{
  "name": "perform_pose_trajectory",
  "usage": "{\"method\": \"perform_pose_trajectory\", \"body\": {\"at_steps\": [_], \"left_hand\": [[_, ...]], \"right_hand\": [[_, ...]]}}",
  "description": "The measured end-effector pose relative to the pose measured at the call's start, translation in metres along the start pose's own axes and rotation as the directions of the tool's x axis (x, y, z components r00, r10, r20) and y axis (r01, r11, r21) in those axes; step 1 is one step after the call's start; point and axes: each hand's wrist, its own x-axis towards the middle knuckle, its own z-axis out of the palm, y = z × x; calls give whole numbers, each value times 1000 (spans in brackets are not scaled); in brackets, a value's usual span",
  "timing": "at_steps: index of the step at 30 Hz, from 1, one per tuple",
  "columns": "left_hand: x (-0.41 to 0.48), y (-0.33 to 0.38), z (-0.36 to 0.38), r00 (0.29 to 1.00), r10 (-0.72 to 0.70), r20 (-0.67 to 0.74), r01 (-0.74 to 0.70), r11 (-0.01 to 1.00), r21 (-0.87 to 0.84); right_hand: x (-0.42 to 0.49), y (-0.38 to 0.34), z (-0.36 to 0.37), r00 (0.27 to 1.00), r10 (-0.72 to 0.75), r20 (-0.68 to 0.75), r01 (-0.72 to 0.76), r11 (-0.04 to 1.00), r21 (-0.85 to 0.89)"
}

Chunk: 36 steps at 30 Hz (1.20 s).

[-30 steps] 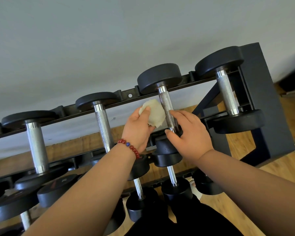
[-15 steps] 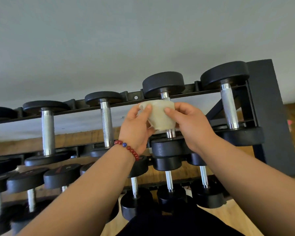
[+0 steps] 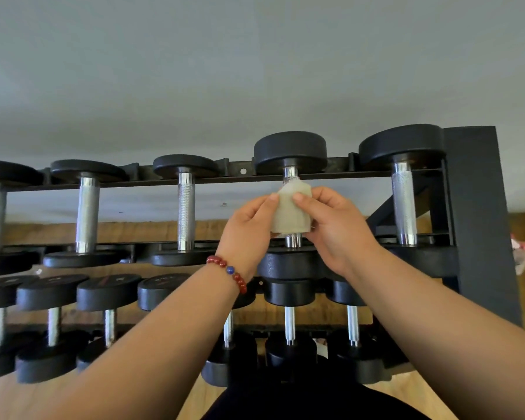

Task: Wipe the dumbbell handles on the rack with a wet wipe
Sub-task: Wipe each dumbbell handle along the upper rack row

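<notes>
Off-white cloth on bright metal: the crumpled pale wet wipe [image 3: 291,212] is wrapped round the knurled silver steel handle [image 3: 293,240] of the black round-headed dumbbell [image 3: 290,151], the second one along from the dark upright end panel [image 3: 479,222] of the black steel rack [image 3: 234,173], up on the top tier. Both hands are on it. The left hand [image 3: 249,234], with a red bead bracelet [image 3: 228,269] at the wrist, pinches the wipe from the side away from the panel. The right hand [image 3: 334,228] pinches it from the panel side, and the thumbs nearly meet across the front. The fingers behind the bar are hidden. Now the danger: that knurling looks rough, so a hard twist could snag or shred the thin sheet, or bunch it so it skids over the surface without cleaning. Too much turning force might also roll the dumbbell in its cradle. A slide toward the near head could nip knuckles against the rubber. As for the handle, bare polished collars show beyond the wipe at both ends, so those bands risk being missed. The sheet itself looks folded, slightly translucent and snug on the bar, covering most of the grip.
</notes>
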Motion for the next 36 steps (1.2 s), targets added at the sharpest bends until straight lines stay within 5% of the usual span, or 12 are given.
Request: {"method": "perform_pose_trajectory", "body": {"at_steps": [4, 6, 8, 10, 12, 14, 20, 22, 26, 31, 36], "left_hand": [[7, -20, 2, 982, 58, -177, -40, 994, 106], [9, -31, 7, 973, 39, -228, -5, 989, 149], [10, -39, 15, 971, 17, -240, 21, 988, 155], [11, -45, 23, 971, -18, -238, 42, 994, 99], [14, -49, 25, 970, -49, -238, 62, 997, 50], [14, -52, 23, 970, -23, -241, 42, 996, 74], [1, -53, 34, 979, 68, -194, -32, 983, 183], [-2, -55, 37, 975, 89, -202, -44, 975, 218], [1, -58, 37, 968, 57, -245, -5, 978, 209], [1, -59, 39, 964, 57, -259, -1, 977, 212], [2, -61, 39, 962, 46, -269, 12, 978, 208]], "right_hand": [[7, 1, -13, 990, -118, -73, 94, 958, -271], [12, 0, -18, 964, -264, 25, 236, 810, -537], [23, -1, -23, 866, -465, 182, 436, 525, -731], [40, 1, -29, 714, -567, 411, 567, 124, -814], [57, 6, -36, 598, -494, 632, 621, -213, -754], [66, 12, -42, 570, -361, 738, 642, -365, -674], [58, 8, -69, 489, -90, 867, 752, -461, -472], [70, 3, -66, 465, -109, 879, 731, -513, -450], [66, 15, -59, 559, -166, 813, 688, -454, -566], [69, 4, -70, 399, -24, 917, 787, -505, -355], [87, 1, -66, 467, -148, 872, 733, -488, -475]]}}
